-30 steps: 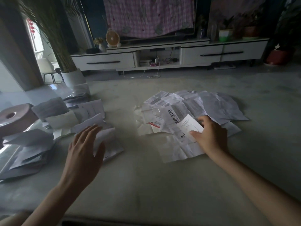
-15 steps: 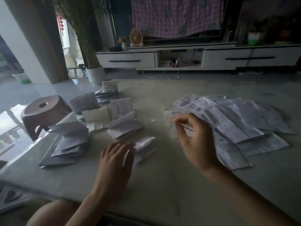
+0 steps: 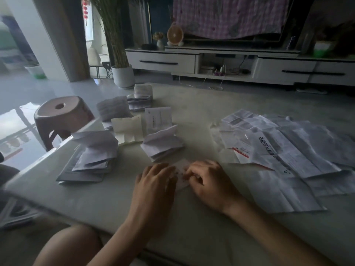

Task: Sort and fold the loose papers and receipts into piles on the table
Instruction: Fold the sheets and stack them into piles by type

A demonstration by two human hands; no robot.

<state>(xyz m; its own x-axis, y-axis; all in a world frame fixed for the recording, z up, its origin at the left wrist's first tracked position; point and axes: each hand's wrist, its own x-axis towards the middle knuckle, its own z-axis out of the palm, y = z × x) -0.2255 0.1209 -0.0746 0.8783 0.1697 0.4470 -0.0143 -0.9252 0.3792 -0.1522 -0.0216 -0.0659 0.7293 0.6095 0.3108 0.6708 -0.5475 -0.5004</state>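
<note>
Left fingers [image 3: 161, 170] pressing receipt [image 3: 182, 169], right fingers [image 3: 194, 172] pinching

Mostly under left hand [image 3: 154, 182] and right hand [image 3: 209, 182], small slip [image 3: 182, 167], print illegible.

One head-worn view looks forward and down across the counter [image 3: 192, 112], hands close at six o'clock, TV cabinet [image 3: 163, 62] far at twelve.
</note>
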